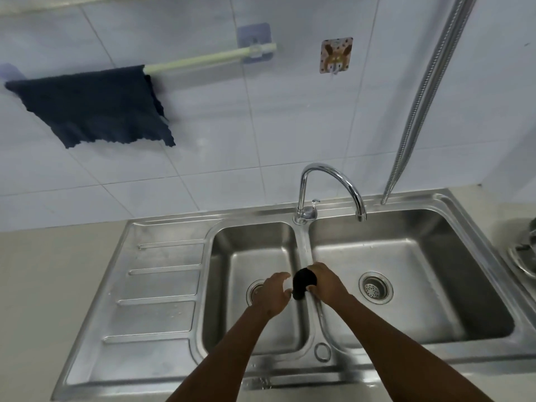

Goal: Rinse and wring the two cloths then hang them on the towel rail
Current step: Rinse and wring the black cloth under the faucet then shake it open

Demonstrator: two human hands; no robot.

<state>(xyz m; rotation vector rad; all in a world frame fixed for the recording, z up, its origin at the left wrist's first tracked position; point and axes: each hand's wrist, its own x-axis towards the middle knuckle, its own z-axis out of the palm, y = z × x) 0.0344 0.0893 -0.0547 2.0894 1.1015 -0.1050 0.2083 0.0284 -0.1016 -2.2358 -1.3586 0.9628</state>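
One dark blue cloth (92,105) already hangs on the towel rail (208,58). My right hand (326,281) clenches the second, balled black cloth (303,282) over the sink divider (304,245); left hand (274,291) spread, just beside. Tap (330,187) looks off. I judge half done: wringing, hanging remain.
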